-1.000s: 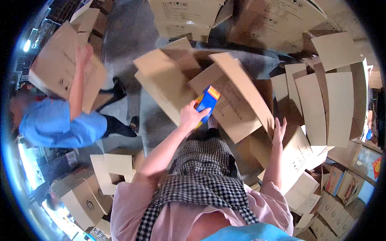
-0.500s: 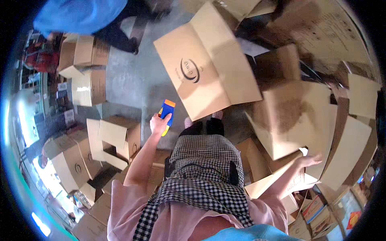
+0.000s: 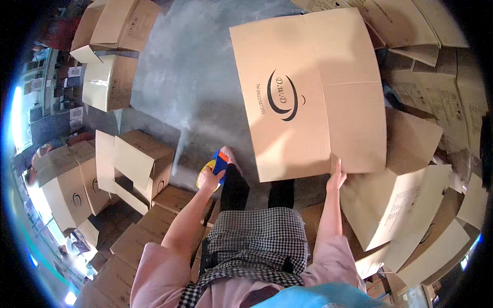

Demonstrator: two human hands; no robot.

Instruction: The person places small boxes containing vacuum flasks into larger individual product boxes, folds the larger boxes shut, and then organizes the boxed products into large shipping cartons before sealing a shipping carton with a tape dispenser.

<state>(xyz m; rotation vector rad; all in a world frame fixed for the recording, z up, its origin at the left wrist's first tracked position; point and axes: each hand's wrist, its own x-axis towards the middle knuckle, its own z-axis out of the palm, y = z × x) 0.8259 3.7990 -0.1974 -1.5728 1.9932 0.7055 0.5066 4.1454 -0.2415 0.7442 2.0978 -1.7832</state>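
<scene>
My left hand (image 3: 210, 180) is wrapped round a blue, orange and yellow tape dispenser (image 3: 221, 163), held low and left of my legs. My right hand (image 3: 337, 179) grips the near edge of a large brown cardboard carton (image 3: 303, 92), close to its right corner. One finger or thumb shows on top of the board; the others are hidden behind it. The carton looks flat, with a crease across its face and a black curved emblem on the left part. Its far side is tilted up away from me, above the grey floor.
Open cartons (image 3: 136, 164) stand at my left, beside closed ones (image 3: 72, 190). More cartons lie at the far left (image 3: 110, 79). On my right, flaps and boxes (image 3: 395, 210) crowd close to my arm, and a stack of flat cardboard (image 3: 426, 97) lies behind.
My right hand has moved from the boxes at right onto the carton's edge. The carton has turned and shifted right. A person in blue at the far left has gone from view.
</scene>
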